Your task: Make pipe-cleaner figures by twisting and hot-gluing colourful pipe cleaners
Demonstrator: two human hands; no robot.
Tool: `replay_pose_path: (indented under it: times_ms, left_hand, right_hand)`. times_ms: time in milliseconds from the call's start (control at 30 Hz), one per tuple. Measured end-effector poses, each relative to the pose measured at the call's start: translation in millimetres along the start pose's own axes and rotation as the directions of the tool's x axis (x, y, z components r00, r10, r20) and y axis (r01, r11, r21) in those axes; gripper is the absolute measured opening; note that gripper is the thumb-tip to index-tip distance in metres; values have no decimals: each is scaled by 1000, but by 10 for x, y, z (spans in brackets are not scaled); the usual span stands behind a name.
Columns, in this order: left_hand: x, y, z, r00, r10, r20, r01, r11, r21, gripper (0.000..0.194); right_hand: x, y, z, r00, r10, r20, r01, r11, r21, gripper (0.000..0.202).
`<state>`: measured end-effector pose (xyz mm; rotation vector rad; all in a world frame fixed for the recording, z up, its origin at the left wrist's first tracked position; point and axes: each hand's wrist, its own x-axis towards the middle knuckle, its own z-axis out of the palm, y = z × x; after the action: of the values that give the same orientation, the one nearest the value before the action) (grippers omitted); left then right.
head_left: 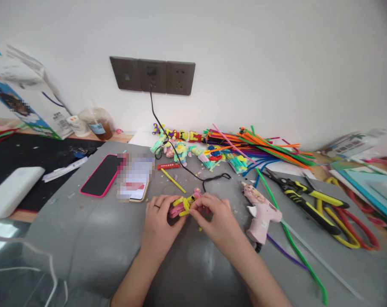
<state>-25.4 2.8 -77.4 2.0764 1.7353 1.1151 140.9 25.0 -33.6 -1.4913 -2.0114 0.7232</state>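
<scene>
Over the grey mat (94, 238) I hold a small pink and yellow pipe-cleaner figure (180, 207) between both hands. My left hand (161, 217), with a dark ring on one finger, is closed around its pink end. My right hand (214, 213) pinches its yellow part with thumb and fingertips. A pinkish tip of the figure shows above the right fingers; the rest is partly hidden. Beyond the hands lies a yellow pipe-cleaner piece (173, 181) beside a small red stick (168, 166). To the right rests a pink glue gun (260, 211).
Pliers (308, 204) and scissors (350, 226) lie at right, near a long green pipe cleaner (289, 238). Bundled pipe cleaners (260, 145) line the wall. Two phones (103, 175) sit at left, a drink cup (97, 123) behind. A black cord (167, 132) hangs from the socket.
</scene>
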Motion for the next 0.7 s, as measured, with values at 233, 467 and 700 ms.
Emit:
replay_pose_path:
  times_ms: [233,467,700]
  left_hand:
    - [-3,1,-3,1000,-5,0,5,1000,6,27]
    - [-13,-13,-1,1000,-9,-2,9,1000,-7,28]
    - [-12,0,-10,1000,7,6,-7,1000,-12,27]
  right_hand:
    - [-5,19,-17,999,-26,44,27,1000,-5,13]
    - [-20,32,5,998,-61,24,62,997,-36,15]
    - [-17,2,11,998,-68,2,68,994,-86,15]
